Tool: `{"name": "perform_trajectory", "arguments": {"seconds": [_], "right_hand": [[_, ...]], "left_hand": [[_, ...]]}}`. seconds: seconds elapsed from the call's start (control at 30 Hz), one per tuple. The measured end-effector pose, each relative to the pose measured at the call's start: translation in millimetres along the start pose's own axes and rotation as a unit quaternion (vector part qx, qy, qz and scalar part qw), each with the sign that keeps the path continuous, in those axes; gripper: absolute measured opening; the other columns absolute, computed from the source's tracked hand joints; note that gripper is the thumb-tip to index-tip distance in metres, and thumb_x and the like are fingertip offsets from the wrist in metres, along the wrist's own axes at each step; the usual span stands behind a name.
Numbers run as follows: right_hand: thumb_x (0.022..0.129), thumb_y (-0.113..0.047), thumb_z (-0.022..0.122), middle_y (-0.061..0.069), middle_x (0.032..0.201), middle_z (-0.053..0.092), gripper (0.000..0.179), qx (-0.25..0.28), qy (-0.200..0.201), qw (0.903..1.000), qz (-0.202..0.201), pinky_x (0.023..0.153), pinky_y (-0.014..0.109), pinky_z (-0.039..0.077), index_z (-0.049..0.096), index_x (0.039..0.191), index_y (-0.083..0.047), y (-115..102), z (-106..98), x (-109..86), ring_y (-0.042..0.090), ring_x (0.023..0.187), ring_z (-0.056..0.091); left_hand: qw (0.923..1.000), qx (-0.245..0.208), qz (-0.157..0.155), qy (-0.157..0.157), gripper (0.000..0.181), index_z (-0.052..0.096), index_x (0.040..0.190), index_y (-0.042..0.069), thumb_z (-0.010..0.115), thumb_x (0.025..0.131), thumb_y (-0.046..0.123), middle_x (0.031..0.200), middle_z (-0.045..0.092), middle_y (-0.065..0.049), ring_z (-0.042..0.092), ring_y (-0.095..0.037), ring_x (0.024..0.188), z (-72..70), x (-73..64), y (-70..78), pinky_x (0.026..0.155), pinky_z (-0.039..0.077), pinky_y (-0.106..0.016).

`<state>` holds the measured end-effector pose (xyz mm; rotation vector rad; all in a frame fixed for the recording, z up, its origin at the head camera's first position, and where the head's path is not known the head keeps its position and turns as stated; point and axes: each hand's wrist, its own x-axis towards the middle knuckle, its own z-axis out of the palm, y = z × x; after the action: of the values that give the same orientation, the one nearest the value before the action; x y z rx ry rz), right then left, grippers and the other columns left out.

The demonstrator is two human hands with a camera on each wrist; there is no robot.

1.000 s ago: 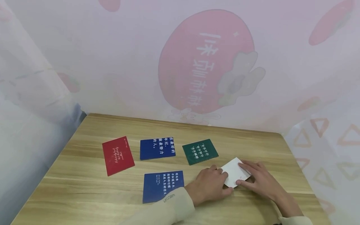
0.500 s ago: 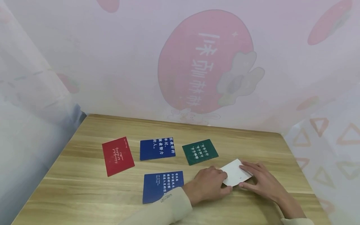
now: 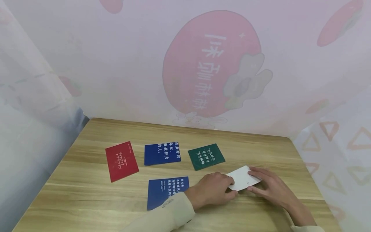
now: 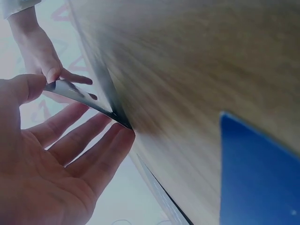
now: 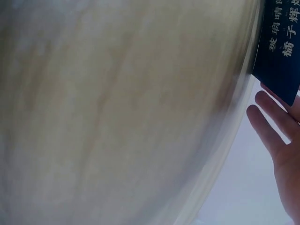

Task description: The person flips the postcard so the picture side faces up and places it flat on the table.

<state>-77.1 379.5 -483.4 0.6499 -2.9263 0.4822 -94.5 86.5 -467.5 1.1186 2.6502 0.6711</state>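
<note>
A card with a white upper face is between both hands at the right side of the table, and its dark blue underside bears white characters. My left hand grips its left end, thumb at one edge and fingertips at another in the left wrist view. At its right end, my right hand holds the card with thumb and fingers. The card is tilted, with one corner down near the tabletop in the left wrist view. The green card lies just beyond my left hand, and a blue card is partly under the left sleeve.
A red card and another blue card lie farther left on the wooden table. Behind the table hangs a pale curtain with a strawberry print.
The white-faced card has shifted slightly right and turned a little between the hands. My right hand has moved slightly right with it, while the other cards have stayed in place.
</note>
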Motion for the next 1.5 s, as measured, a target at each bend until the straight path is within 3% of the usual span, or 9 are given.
{"name": "perform_trajectory", "arguments": {"seconds": [0.3, 0.67, 0.87, 1.07, 1.3, 1.5], "right_hand": [[0.091, -0.041, 0.090, 0.006, 0.147, 0.071, 0.049, 0.012, 0.004, 0.9999, 0.000, 0.099, 0.059, 0.060, 0.077, 0.131, -0.016, -1, 0, -0.1, 0.037, 0.130, 0.071], [0.088, -0.034, 0.092, 0.000, 0.139, 0.077, 0.040, 0.003, 0.032, 0.9993, -0.019, 0.093, 0.050, 0.065, 0.079, 0.124, -0.024, -1, 0, 1.0, 0.030, 0.119, 0.077], [0.087, -0.031, 0.093, -0.002, 0.126, 0.081, 0.039, 0.005, 0.043, 0.9988, -0.021, 0.088, 0.044, 0.066, 0.079, 0.122, -0.022, -1, -1, 1.8, 0.022, 0.109, 0.078], [0.087, -0.029, 0.093, -0.005, 0.122, 0.081, 0.037, 0.000, 0.054, 0.9983, -0.021, 0.086, 0.043, 0.065, 0.079, 0.120, -0.022, -2, -1, 0.3, 0.018, 0.106, 0.078], [0.089, -0.027, 0.091, -0.005, 0.122, 0.081, 0.034, 0.001, 0.057, 0.9983, -0.014, 0.086, 0.048, 0.066, 0.079, 0.121, -0.019, -4, -4, -0.7, 0.022, 0.106, 0.079], [0.095, -0.020, 0.085, -0.003, 0.120, 0.082, 0.031, 0.013, 0.058, 0.9981, -0.015, 0.087, 0.053, 0.066, 0.078, 0.124, -0.014, -5, -7, -0.5, 0.030, 0.106, 0.080]], "left_hand": [[0.9997, 0.006, 0.021, 0.005, 0.036, 0.076, 0.134, 0.022, 0.061, 0.110, 0.043, 0.130, 0.078, 0.010, 0.070, -0.003, 0.102, -4.5, -5.0, 1.0, 0.087, 0.058, -0.024], [0.9985, 0.014, 0.045, 0.026, 0.031, 0.076, 0.134, 0.022, 0.057, 0.113, 0.033, 0.129, 0.079, 0.010, 0.072, -0.002, 0.100, -9.2, -9.3, 0.2, 0.089, 0.059, -0.023], [0.9963, 0.043, 0.056, 0.048, 0.026, 0.076, 0.132, 0.023, 0.061, 0.112, 0.030, 0.124, 0.081, 0.010, 0.071, 0.001, 0.093, -9.2, -9.6, 0.3, 0.082, 0.060, -0.022], [0.9929, 0.056, 0.075, 0.073, 0.024, 0.076, 0.131, 0.024, 0.063, 0.112, 0.028, 0.117, 0.083, 0.011, 0.062, 0.005, 0.077, -9.8, -10.2, 0.6, 0.070, 0.054, -0.016], [0.9890, 0.076, 0.087, 0.092, 0.027, 0.072, 0.138, 0.027, 0.063, 0.112, 0.025, 0.115, 0.083, 0.011, 0.057, 0.005, 0.069, -9.7, -11.6, 1.2, 0.063, 0.050, -0.014], [0.9869, 0.077, 0.092, 0.108, 0.029, 0.070, 0.141, 0.027, 0.059, 0.114, 0.024, 0.110, 0.083, 0.012, 0.049, 0.005, 0.061, -11.9, -12.0, 1.8, 0.055, 0.039, -0.010]]}}
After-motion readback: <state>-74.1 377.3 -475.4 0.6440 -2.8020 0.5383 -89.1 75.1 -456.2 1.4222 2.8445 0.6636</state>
